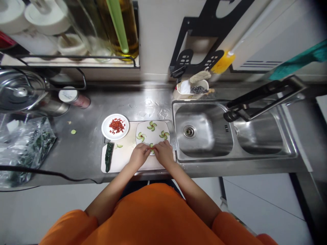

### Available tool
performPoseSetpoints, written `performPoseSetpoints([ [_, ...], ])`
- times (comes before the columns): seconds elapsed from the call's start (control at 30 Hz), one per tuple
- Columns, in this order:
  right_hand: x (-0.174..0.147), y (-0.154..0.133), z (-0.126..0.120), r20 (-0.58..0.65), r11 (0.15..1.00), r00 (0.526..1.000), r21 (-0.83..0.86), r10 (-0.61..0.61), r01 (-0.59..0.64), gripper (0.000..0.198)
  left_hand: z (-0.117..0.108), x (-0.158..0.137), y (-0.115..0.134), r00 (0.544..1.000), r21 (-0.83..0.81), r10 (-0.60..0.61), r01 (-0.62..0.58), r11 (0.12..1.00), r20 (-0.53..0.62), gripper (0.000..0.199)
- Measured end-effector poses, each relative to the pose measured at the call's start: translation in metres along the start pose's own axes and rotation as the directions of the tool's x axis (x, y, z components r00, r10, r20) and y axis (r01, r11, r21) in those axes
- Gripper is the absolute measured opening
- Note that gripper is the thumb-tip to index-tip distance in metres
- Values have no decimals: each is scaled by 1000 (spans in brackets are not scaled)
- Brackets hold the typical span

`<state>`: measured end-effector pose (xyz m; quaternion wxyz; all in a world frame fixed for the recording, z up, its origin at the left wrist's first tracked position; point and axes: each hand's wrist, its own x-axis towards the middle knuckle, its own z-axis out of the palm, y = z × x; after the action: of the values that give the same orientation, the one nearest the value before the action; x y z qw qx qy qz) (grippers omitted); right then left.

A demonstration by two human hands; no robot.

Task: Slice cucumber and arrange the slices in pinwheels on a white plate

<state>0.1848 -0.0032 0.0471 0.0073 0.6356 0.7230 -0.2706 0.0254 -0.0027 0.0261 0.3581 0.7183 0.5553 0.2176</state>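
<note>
At the near edge of the white plate [152, 136], head view, we see left hand [139, 156] and right hand [164, 154], fingers bunched close together over a green pinwheel [152, 152], grip we can't tell; red bits [117, 126] in round dish [105, 131], plate's left

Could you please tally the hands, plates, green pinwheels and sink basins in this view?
Hands (left, right): 2
Plates (round, square): 2
Green pinwheels (far, left, right, near, partly hidden): 4
Sink basins (left, right): 2
Total: 10
</note>
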Motion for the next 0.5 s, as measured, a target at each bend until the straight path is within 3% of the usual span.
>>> performPoseSetpoints([
  [0.5,-2,-2,-5,-11,1000,1000,7,9,-9,24,3,-1,-4,1000,22,14,-15,1000,18,13],
])
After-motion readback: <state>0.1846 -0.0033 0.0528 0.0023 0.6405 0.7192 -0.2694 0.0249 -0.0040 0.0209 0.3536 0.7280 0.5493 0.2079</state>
